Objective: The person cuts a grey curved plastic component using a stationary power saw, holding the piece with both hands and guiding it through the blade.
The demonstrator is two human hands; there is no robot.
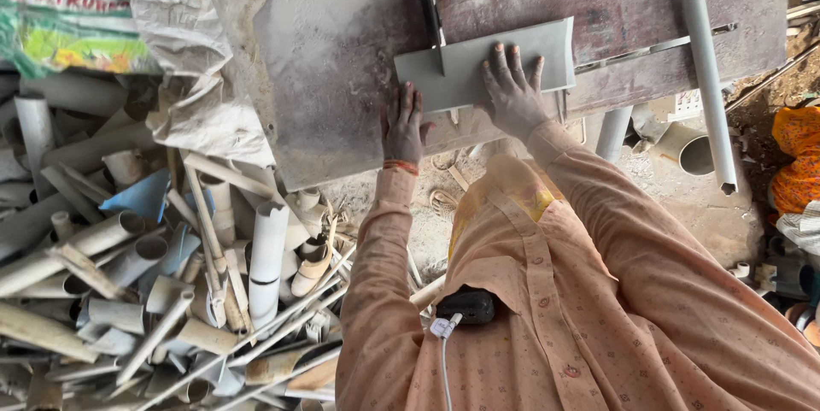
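A flat grey plastic sheet (512, 48) lies on the dusty saw table (342, 44), across the blade slot. My right hand (511, 95) presses flat on the sheet's near edge, fingers spread. My left hand (402, 125) rests palm down on the table just left of the sheet's near corner, touching or almost touching it. Both arms are in peach patterned sleeves. A thin metal blade guard or fence (430, 9) stands at the sheet's left part.
A big heap of cut grey pipe pieces (154, 274) fills the floor at left. Crumpled sacks (184, 52) lie beside the table. A long grey pipe (707, 69) lies across the table's right side. More pipe ends (683, 146) sit under the table. An orange cloth (799, 159) is at far right.
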